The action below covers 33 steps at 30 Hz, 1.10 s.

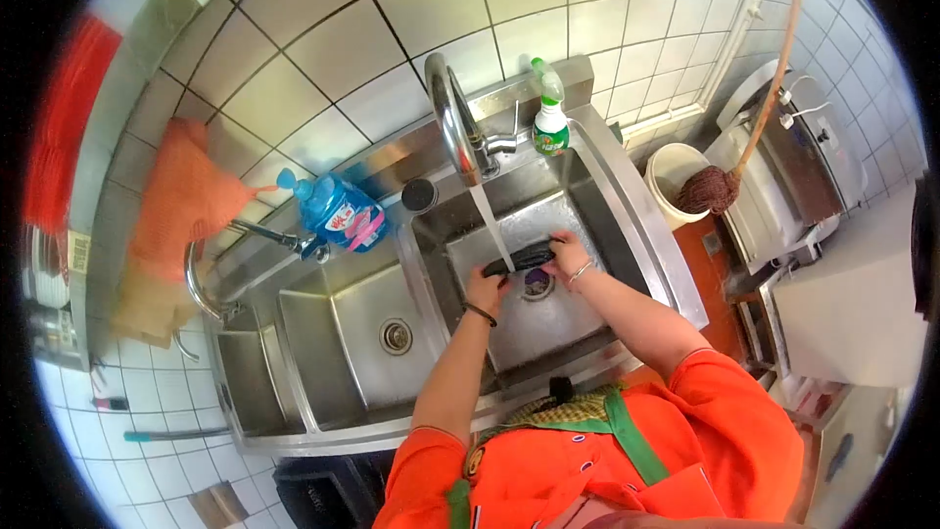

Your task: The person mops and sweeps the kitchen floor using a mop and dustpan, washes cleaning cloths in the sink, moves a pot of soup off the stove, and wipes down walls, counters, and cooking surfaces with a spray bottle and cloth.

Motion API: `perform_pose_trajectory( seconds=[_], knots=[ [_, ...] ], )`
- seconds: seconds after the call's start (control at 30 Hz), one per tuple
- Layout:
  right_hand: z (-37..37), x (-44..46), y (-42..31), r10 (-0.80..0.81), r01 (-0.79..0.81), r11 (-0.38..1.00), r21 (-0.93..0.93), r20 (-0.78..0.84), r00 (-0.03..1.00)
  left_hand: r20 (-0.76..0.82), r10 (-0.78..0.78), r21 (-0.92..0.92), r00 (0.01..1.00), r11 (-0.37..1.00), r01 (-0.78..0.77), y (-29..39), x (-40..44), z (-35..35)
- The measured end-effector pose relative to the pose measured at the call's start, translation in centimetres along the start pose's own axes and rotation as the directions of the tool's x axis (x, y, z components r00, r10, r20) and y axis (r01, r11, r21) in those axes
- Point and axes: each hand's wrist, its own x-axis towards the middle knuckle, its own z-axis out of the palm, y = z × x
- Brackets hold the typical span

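My left hand (487,286) and my right hand (569,257) hold a dark elongated item (530,256) between them, one at each end. I cannot make out what the item is. Water (490,216) runs from the curved faucet (452,118) onto its left part, near my left hand. Both hands are over the right basin of the steel sink (509,338), just above its drain (537,284). The fingers of each hand are closed on the item.
Left of the faucet stand a blue detergent bottle (340,211) and a round black lid (419,196). A green-and-white spray bottle (550,118) is right of it. An orange cloth (181,196) hangs at left. A mop (710,190) rests in a white bucket (666,171).
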Motion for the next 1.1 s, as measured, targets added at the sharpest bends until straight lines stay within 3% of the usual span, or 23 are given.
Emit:
perform_pose_trajectory(
  seconds=[0.07,0.1,0.13,0.17,0.2,0.27,0.33,0.37,0.43,0.53,0.57,0.6,0.63,0.67,0.7,0.73,0.8,0.83,0.87,0.9,0.93,1.0,1.1],
  knots=[
    [-1.9,2.0,2.4,0.477,-0.458,0.878,-0.139,0.169,0.862,0.052,0.059,-0.126,0.997,0.991,-0.052,0.7,-2.2,0.5],
    [-1.3,2.0,3.0,0.479,-0.459,0.877,-0.145,0.176,0.860,0.100,0.055,-0.163,0.993,0.986,-0.038,1.9,-4.2,1.3],
    [-0.5,1.4,4.1,0.476,-0.531,0.847,0.017,0.420,0.773,0.091,0.056,-0.164,0.994,0.986,-0.041,2.2,-4.7,1.2],
    [0.1,1.0,4.9,0.406,-0.623,0.767,0.153,0.636,0.656,0.238,-0.010,-0.249,0.971,0.966,0.071,2.5,-5.4,1.0],
    [0.6,1.6,5.5,0.411,-0.627,0.765,0.146,0.639,0.650,0.387,-0.055,-0.314,0.920,0.931,0.188,2.9,-6.0,1.0],
    [2.1,3.0,6.4,0.532,-0.642,0.736,0.216,0.403,0.745,0.324,-0.081,-0.292,0.942,0.939,0.182,3.5,-6.6,0.9],
    [3.9,-1.9,1.5,0.535,-0.656,0.732,0.183,0.443,0.720,-0.010,-0.086,0.079,0.996,0.993,0.086,3.9,-5.8,0.4],
    [4.3,-3.7,0.4,0.358,-0.455,0.889,0.039,0.560,0.747,-0.125,-0.004,0.273,0.992,0.961,0.038,3.1,-4.3,-0.5],
    [5.0,-4.7,1.1,0.158,-0.049,0.983,-0.178,0.673,0.723,-0.152,-0.065,0.245,0.986,0.964,0.101,4.9,-5.0,0.0],
    [5.6,-4.0,1.4,0.228,-0.080,0.960,-0.267,0.591,0.773,-0.152,0.195,0.405,0.969,0.906,-0.119,5.4,-5.9,0.5],
    [5.4,-3.7,1.1,0.236,-0.084,0.958,-0.273,0.590,0.772,0.070,0.462,0.588,0.884,0.697,-0.410,5.3,-6.5,-0.3],
    [4.8,-3.8,0.4,0.330,-0.244,0.943,-0.225,0.550,0.768,0.337,0.624,0.660,0.705,0.377,-0.650,5.9,-7.5,-1.1],
    [4.5,-4.0,-0.2,0.420,-0.393,0.904,-0.166,0.515,0.748,0.339,0.623,0.658,0.705,0.379,-0.651,6.4,-8.6,-1.5],
    [4.5,-5.2,-1.0,0.424,-0.399,0.902,-0.166,0.511,0.748,0.564,0.568,0.763,0.599,-0.083,-0.640,7.7,-11.0,-1.1],
    [4.7,-7.0,-2.3,0.413,-0.334,0.911,-0.243,0.568,0.712,0.745,0.406,0.663,0.529,-0.531,-0.527,8.3,-12.5,-1.1],
    [5.0,-8.2,-3.6,0.398,-0.250,0.916,-0.314,0.626,0.671,0.744,0.413,0.665,0.525,-0.532,-0.524,8.6,-11.9,-1.5],
    [5.5,-8.3,-4.1,0.424,-0.142,0.890,-0.433,0.670,0.609,0.895,0.332,0.436,0.299,-0.503,-0.746,10.2,-10.0,-1.6],
    [5.5,-7.2,-3.7,0.416,0.083,0.798,-0.596,0.646,0.640,0.865,0.282,0.495,0.416,-0.336,-0.801,10.6,-9.9,-1.6],
    [5.6,-6.5,-3.7,0.393,0.297,0.635,-0.713,0.629,0.670,0.867,0.285,0.490,0.409,-0.336,-0.804,11.3,-10.3,-1.0],
    [6.0,-7.3,-4.5,0.213,0.660,0.358,-0.661,0.746,0.631,0.781,0.187,0.623,0.595,-0.283,-0.729,11.9,-10.6,-0.2],
    [6.4,-8.4,-4.8,0.208,0.657,0.356,-0.665,0.741,0.638,0.657,0.073,0.741,0.750,-0.246,-0.625,12.2,-10.8,0.3],
    [7.0,-11.0,-5.3,-0.096,0.765,-0.032,-0.644,0.764,0.639,0.657,0.113,0.751,0.745,-0.177,-0.636,11.0,-9.3,0.0],
    [6.1,-11.6,-4.1,-0.178,0.743,-0.183,-0.643,0.765,0.619,0.624,0.064,0.746,0.779,0.251,-0.617,11.6,-10.1,0.5]
  ],
)
